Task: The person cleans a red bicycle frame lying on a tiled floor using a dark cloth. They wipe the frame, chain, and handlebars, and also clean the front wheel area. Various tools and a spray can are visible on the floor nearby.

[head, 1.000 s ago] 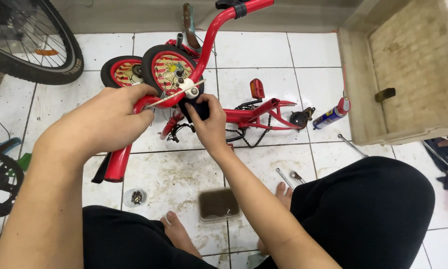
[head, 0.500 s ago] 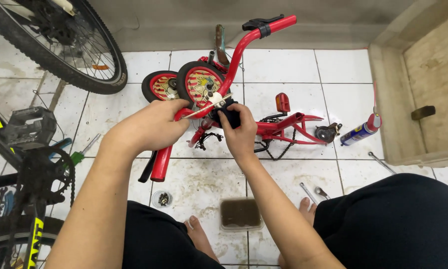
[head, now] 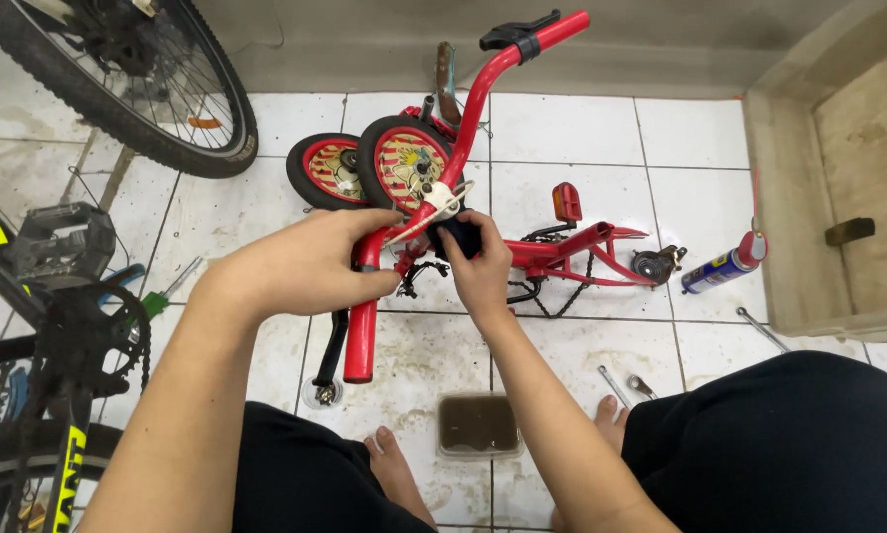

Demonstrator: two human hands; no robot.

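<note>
Not much has changed in the last second: left hand (head: 300, 268) stays wrapped around the glossy red tube of the small red kids' bike frame (head: 562, 252), lying mid white tiled floor (head: 581, 138). Right hand (head: 478, 265) still pinches a dark rag (head: 458, 237) there.

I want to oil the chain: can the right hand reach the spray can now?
Probably yes. The right hand is on the red bicycle; the spray can lies apart on bare tile, nothing between.

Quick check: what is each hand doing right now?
Left hand: closed around the red bike frame.
Right hand: closed on a dark part at the frame.
</note>
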